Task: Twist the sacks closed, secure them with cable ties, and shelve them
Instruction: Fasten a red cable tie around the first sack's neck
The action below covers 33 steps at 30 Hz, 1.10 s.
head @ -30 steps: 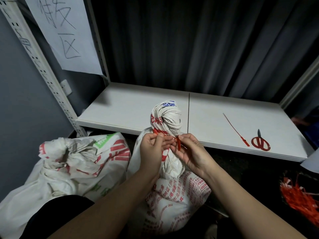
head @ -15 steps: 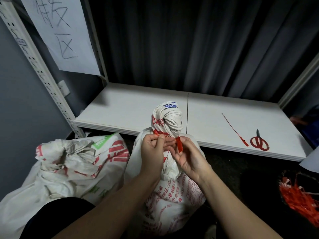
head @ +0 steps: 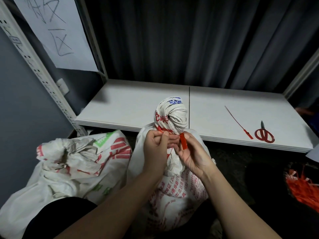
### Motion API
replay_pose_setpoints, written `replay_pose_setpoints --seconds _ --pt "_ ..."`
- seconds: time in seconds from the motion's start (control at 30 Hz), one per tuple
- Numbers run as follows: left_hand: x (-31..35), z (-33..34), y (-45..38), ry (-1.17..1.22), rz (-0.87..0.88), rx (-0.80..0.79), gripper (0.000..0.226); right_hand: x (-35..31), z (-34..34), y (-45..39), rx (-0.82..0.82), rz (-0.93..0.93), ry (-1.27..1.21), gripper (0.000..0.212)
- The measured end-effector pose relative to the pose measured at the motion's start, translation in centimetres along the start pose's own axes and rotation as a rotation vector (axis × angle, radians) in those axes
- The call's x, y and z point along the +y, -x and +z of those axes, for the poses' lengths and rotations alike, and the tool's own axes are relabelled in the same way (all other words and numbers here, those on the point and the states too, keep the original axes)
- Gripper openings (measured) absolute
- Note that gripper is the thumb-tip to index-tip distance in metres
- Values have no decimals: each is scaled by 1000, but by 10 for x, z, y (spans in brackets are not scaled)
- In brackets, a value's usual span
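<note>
A white woven sack (head: 174, 192) with red print stands in front of me, its neck twisted into a tight knob (head: 170, 114). A red cable tie (head: 183, 143) wraps the neck below the knob. My left hand (head: 156, 149) pinches the tie's thin strap at the neck. My right hand (head: 191, 152) pinches the tie's flat red tag end. A second sack (head: 74, 163) with a loosely gathered mouth lies to the left on the floor.
A white shelf board (head: 129, 107) runs behind the sack, with a spare red cable tie (head: 239, 122) and red-handled scissors (head: 264, 134) on its right part. A heap of red ties (head: 303, 185) lies at the right. A perforated shelf post (head: 34, 66) and a paper sign (head: 57, 31) stand at left.
Both hands stay at the sack's neck. The red tag has swung from upright between my fingers to hanging lower against my right fingers.
</note>
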State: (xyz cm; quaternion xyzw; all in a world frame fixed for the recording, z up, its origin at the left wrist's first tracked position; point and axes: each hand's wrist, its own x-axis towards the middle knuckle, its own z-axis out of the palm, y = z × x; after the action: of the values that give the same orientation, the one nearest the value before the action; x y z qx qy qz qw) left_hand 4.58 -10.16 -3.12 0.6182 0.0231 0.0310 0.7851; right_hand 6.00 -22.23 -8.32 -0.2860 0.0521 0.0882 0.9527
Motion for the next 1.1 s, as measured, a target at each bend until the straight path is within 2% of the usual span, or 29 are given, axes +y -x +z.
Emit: replay_pose_setpoints --seconds 0.3,0.47,0.63,0.67,0.77,0.87,0.93,1.1 --pt "0 -3 -1 -15 4 -7 6 0 1 1 -12 27 -29 54" --pt "1 -2 1 -18 23 -10 8 -1 2 3 -30 27 -36 43" --pt "0 -1 1 -27 34 -12 13 1 -2 0 -13 41 -29 45" --pt "-1 -1 1 -27 30 -13 13 1 0 0 -19 42 -34 41" --pt "-1 -2 0 -19 21 -12 11 -2 8 6 -5 -3 -17 6" --pt "0 -2 -2 -13 14 3 10 -2 15 9 19 -59 16 8" --pt "2 -2 -3 6 16 13 8 -1 13 7 30 -33 -16 9" --pt "2 -3 -2 -6 34 -6 8 2 1 0 28 57 -63 53"
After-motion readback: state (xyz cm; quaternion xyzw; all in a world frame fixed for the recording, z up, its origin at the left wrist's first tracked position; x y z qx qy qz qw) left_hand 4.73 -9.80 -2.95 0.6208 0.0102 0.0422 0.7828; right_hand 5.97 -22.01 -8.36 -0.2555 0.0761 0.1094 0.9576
